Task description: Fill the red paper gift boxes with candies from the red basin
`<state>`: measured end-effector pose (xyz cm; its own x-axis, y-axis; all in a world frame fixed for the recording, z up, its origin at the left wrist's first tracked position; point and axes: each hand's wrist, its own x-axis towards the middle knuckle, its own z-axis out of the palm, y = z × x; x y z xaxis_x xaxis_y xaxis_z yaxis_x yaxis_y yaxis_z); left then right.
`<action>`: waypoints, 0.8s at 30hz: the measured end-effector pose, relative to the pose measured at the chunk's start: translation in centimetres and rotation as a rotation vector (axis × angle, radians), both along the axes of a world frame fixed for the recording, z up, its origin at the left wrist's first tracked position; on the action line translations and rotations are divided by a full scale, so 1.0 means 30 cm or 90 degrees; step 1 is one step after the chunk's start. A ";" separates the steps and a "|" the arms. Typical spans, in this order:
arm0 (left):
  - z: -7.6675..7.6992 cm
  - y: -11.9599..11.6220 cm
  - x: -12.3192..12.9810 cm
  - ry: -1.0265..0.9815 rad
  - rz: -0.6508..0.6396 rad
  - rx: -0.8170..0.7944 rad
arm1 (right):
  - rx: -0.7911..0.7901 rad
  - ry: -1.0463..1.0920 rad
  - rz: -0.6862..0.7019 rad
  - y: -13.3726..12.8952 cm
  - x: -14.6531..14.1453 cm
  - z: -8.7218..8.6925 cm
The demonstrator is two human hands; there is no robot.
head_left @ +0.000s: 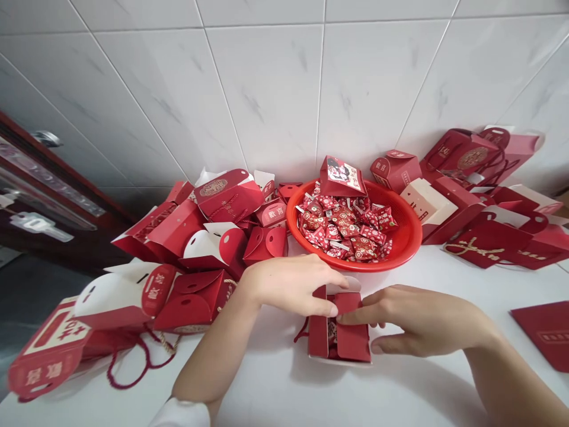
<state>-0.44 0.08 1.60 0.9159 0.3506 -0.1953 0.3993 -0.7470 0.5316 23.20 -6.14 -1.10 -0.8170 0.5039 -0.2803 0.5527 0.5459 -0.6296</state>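
Note:
A small red candy box (pixel 317 338) stands on the white table between my hands, with its side flaps partly folded in and wrapped contents showing through the gap. My left hand (pixel 296 284) reaches over its far left side, thumb and fingers on the flaps. From the right, my right hand (pixel 413 317) grips the box; its index finger presses the right flap while the thumb lies along the side. Just behind the box sits a red plastic basin (pixel 402 225) of wrapped candies (pixel 342 222), with another red box (pixel 342 177) resting on its back edge.
Red gift boxes (pixel 191 302) crowd the left side, some with flaps up and cords (pixel 128 379) trailing. More red boxes (pixel 484 234) and bags stand at the right. A flat red piece (pixel 546 332) lies at the right edge. Behind is a tiled wall (pixel 267 89).

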 end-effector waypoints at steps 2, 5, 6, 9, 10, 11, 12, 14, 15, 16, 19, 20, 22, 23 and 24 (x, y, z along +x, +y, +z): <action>-0.005 -0.006 0.021 0.034 -0.004 -0.014 | 0.018 0.003 -0.009 -0.008 0.017 -0.005; -0.020 -0.016 0.048 0.074 0.030 -0.005 | 0.038 0.008 -0.020 -0.022 0.043 0.000; -0.025 -0.020 0.054 0.082 0.044 -0.002 | 0.041 0.011 -0.020 -0.026 0.049 0.003; -0.039 -0.026 0.063 0.081 0.068 -0.010 | 0.048 0.023 -0.023 -0.036 0.054 0.013; -0.041 -0.027 0.064 0.080 0.073 -0.014 | 0.050 0.027 -0.025 -0.038 0.053 0.015; -0.040 -0.027 0.063 0.083 0.079 -0.017 | 0.051 0.033 -0.028 -0.040 0.051 0.016; -0.039 -0.027 0.061 0.090 0.086 -0.020 | 0.054 0.040 -0.029 -0.043 0.050 0.016; -0.032 -0.027 0.057 0.117 0.104 -0.022 | 0.058 0.054 -0.028 -0.051 0.046 0.014; -0.029 -0.026 0.055 0.131 0.115 -0.022 | 0.059 0.058 -0.026 -0.057 0.044 0.011; -0.026 -0.026 0.053 0.143 0.125 -0.022 | 0.062 0.060 -0.027 -0.062 0.041 0.008; -0.023 -0.025 0.047 0.175 0.150 -0.012 | 0.083 0.043 -0.043 -0.076 0.023 -0.008; -0.024 -0.024 0.045 0.185 0.151 -0.005 | 0.091 0.033 -0.048 -0.078 0.015 -0.014; -0.028 -0.023 0.042 0.198 0.141 0.006 | 0.100 0.013 -0.045 -0.078 -0.005 -0.027; -0.029 -0.023 0.042 0.201 0.135 0.010 | 0.099 0.003 -0.038 -0.075 -0.015 -0.033; -0.030 -0.023 0.042 0.203 0.130 0.014 | 0.094 -0.007 -0.029 -0.072 -0.026 -0.039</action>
